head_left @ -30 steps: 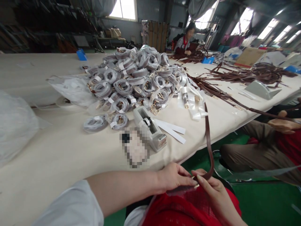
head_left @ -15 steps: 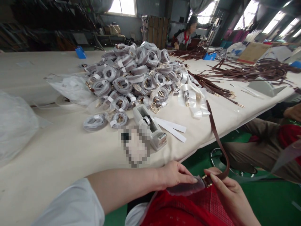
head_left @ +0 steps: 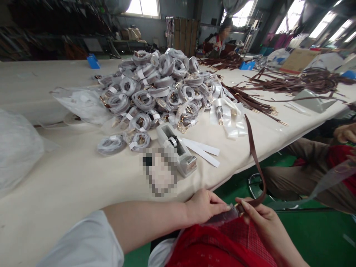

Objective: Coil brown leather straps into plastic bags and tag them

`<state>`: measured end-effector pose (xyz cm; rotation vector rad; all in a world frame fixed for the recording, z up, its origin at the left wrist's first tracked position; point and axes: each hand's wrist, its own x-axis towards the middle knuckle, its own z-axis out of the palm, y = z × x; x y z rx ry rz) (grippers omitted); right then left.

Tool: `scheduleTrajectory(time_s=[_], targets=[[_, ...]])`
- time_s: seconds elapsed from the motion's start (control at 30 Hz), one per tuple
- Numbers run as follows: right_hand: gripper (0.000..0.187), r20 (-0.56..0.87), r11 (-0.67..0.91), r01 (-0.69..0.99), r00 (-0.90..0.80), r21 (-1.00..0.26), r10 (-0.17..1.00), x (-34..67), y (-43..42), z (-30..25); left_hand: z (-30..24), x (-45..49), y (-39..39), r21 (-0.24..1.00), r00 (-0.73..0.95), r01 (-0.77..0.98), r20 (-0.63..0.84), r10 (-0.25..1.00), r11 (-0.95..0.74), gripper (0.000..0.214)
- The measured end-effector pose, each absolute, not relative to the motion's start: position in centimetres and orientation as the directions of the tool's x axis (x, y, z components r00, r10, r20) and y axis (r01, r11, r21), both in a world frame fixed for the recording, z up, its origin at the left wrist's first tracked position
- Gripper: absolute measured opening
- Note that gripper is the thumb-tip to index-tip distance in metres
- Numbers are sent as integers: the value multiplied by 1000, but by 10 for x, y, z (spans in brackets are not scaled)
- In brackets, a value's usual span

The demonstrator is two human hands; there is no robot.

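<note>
Head view: the left hand (head_left: 204,207) pinches a clear plastic sleeve (head_left: 222,216) between thumb and fingers, and the right hand (head_left: 260,215), just beside it, grips a brown strap (head_left: 257,167) near its metal buckle (head_left: 240,209). The buckle sits between the two hands, at the sleeve's end. From the right hand the strap curves up and away past the table edge, ending near some clear bags (head_left: 232,128). Below both hands is a red apron (head_left: 211,248). Beyond the left hand, on the table (head_left: 83,178), are a tape dispenser (head_left: 185,165), two white paper strips (head_left: 204,154) and, farther off, a pile of wrapped, coiled straps (head_left: 161,92). Well right of the right hand shows a co-worker's hand (head_left: 346,132).
</note>
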<state>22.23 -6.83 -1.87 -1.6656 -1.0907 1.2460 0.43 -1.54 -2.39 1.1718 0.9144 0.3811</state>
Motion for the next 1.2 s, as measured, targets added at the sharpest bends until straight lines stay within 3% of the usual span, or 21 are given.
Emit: scheduleTrajectory(time_s=[0.2, 0.47, 0.57, 0.8, 1.1, 1.2], targets=[[32, -304, -325, 217, 126, -920, 944, 211, -67, -15, -34, 6, -17, 885, 723, 50, -352, 594, 463, 55], [39, -246, -243, 251, 19, -937, 969, 203, -67, -13, -30, 6, -17, 872, 673, 76, -403, 620, 484, 61], [38, -229, -231, 257, 38, -938, 973, 213, -70, -17, -27, 6, -16, 846, 667, 63, -430, 608, 530, 61], [39, -243, -247, 261, 49, -933, 969, 222, -74, -16, -25, 5, -17, 874, 616, 141, -446, 649, 466, 57], [34, -104, -115, 280, 53, -953, 993, 220, -78, -17, -19, 9, -23, 781, 538, 60, -550, 639, 622, 64], [32, -117, -124, 260, 40, -958, 992, 218, -78, -16, -17, 8, -24, 772, 623, 60, -524, 581, 632, 66]])
